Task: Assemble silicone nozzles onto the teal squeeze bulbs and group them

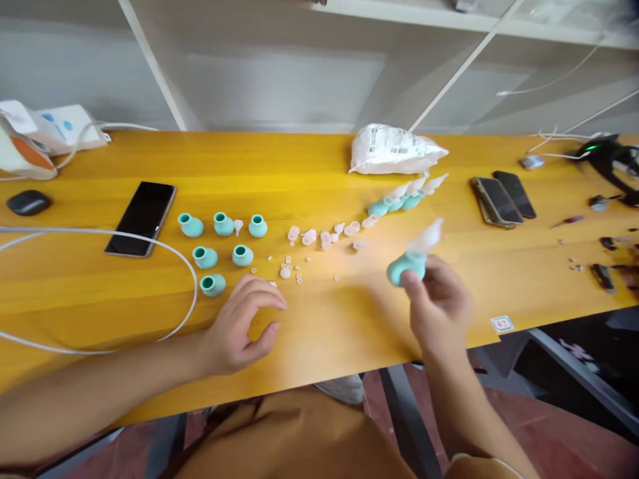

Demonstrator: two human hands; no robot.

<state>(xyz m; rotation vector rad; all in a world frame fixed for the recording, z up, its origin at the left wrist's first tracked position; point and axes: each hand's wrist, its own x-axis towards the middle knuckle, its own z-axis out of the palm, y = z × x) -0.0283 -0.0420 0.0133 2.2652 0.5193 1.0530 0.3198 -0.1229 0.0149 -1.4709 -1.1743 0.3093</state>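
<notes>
Teal rubber bulb (405,268) with a clear nozzle sits pinched in my right hand (439,303), lifted just off the yellow tabletop (329,319) at centre right, blurred. My left hand (244,322) rests lower centre, fingers curled loosely, gripping nothing, near six open teal bulbs (219,249). Small pale parts (319,238) scatter between them and finished bulbs (399,199). A white bag (394,150) lies above; its contents stay hidden. A dark phone (142,217) and white cable (184,266) lie left.

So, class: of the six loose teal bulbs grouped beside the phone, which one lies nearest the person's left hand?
The front-most teal bulb, just left of the left hand; the other five sit in rows farther back.
</notes>
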